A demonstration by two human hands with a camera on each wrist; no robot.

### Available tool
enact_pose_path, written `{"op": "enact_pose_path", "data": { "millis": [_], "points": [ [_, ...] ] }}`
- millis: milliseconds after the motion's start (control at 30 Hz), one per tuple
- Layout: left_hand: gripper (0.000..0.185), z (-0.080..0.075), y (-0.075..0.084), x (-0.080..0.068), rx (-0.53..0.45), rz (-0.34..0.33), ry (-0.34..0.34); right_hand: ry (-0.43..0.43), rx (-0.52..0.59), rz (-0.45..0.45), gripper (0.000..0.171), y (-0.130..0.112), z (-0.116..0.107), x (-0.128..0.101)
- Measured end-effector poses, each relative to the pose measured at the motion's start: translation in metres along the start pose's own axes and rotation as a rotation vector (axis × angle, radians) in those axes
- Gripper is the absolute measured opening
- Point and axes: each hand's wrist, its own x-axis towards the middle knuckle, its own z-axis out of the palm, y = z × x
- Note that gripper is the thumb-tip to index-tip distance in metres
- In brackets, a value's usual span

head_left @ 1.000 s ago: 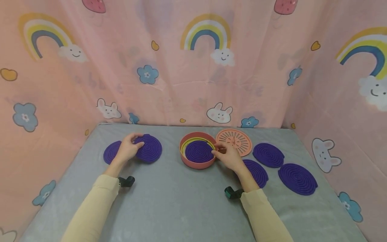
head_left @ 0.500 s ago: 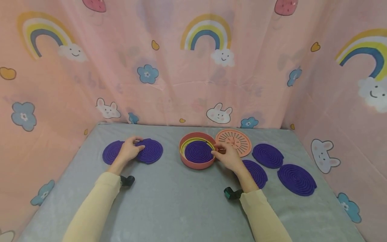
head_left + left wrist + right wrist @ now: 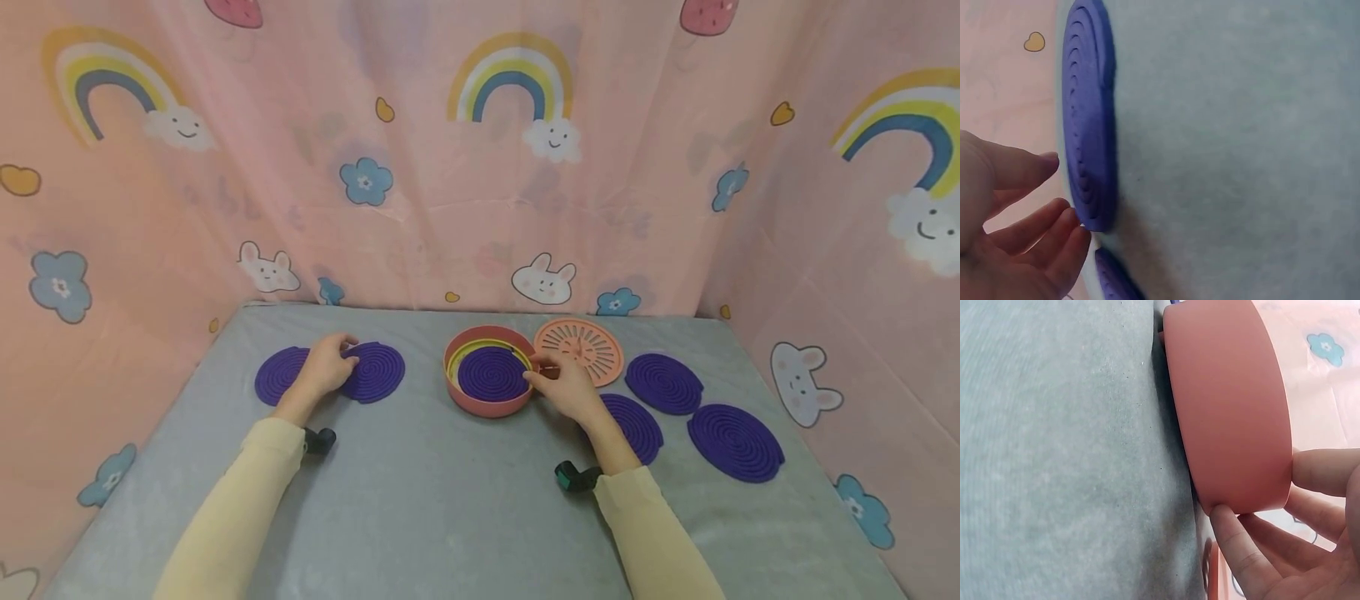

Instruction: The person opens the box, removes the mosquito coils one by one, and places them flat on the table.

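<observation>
In the head view my left hand [image 3: 324, 368] is at a purple mosquito coil [image 3: 375, 372] lying flat at the left. The left wrist view shows thumb and fingers spread beside that coil [image 3: 1088, 125], the thumb apart from it and a fingertip close to its edge. A second coil [image 3: 279, 375] lies partly behind the left wrist. My right hand [image 3: 567, 388] grips the right side of a round pink mosquito coil box [image 3: 491, 410], thumb at the rim and fingers low on the wall [image 3: 1229, 412]. Inside sit a yellow ring [image 3: 453, 367] and another purple coil [image 3: 492, 375].
An orange slotted lid [image 3: 592, 354] lies behind the right hand. More purple coils rest at the right: one at the back [image 3: 664, 384], one at the far right [image 3: 736, 443], and one [image 3: 633, 427] partly under the right forearm. A patterned pink curtain [image 3: 450, 217] surrounds the grey table [image 3: 450, 517].
The left hand has lowered its coil, which was raised at the edge, onto the table and let go of it. The right hand stays on the box.
</observation>
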Motion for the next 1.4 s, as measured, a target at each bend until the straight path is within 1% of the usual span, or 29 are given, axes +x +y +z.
{"op": "enact_pose_path", "data": {
  "millis": [100,200,367,533,667,800,900,1133,1400],
  "points": [
    [0.033,-0.002,0.004,0.000,0.031,0.023,-0.013,-0.008,0.002,0.006,0.038,0.001,0.000,0.000],
    [0.032,-0.004,0.013,-0.001,0.051,0.053,-0.018,-0.007,0.007,0.004,0.038,0.001,0.000,0.000],
    [0.030,-0.010,0.033,-0.005,0.075,0.101,0.004,0.001,0.005,-0.005,0.038,0.000,0.000,0.000],
    [0.030,-0.011,0.055,-0.009,0.096,0.143,0.031,-0.002,0.003,0.002,0.038,-0.001,-0.002,0.000],
    [0.029,-0.010,0.067,-0.011,0.080,0.191,0.030,0.001,0.009,-0.001,0.038,-0.001,-0.002,0.000],
    [0.027,-0.008,0.077,-0.014,0.066,0.235,0.055,-0.001,0.013,-0.003,0.039,0.000,-0.001,-0.001],
    [0.026,-0.006,0.086,-0.016,0.056,0.244,0.066,0.000,0.015,-0.001,0.039,-0.001,-0.001,-0.002],
    [0.026,0.000,0.108,-0.018,0.030,0.266,0.059,0.007,0.007,-0.003,0.038,0.000,-0.001,-0.002],
    [0.022,0.010,0.128,-0.017,-0.012,0.341,0.065,0.021,-0.020,-0.016,0.037,0.000,0.000,0.000]
  ]
}}
